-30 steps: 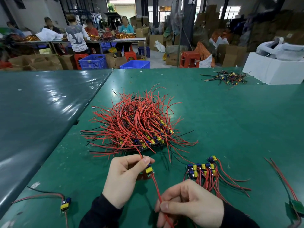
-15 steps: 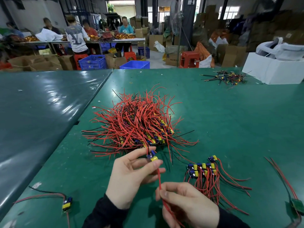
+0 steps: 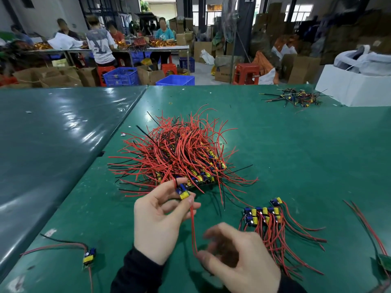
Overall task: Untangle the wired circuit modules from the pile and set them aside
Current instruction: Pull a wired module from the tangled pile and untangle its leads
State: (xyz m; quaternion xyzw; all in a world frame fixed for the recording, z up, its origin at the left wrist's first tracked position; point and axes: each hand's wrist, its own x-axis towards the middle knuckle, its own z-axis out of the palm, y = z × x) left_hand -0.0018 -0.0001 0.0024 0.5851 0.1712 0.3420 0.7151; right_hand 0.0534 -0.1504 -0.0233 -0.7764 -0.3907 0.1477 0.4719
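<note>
Just before tangled pile (image 3: 179, 153), above green table (image 3: 296, 166): one module (image 3: 183, 192) pinched by left hand (image 3: 157, 218); its red wire (image 3: 193, 231) pinched low by blurred right hand (image 3: 239, 259). Sorted modules (image 3: 264, 216) laid right.

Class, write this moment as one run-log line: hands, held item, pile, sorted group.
left hand: pinches module | right hand: blurred, at red wire | pile: tangled | sorted group: right
</note>
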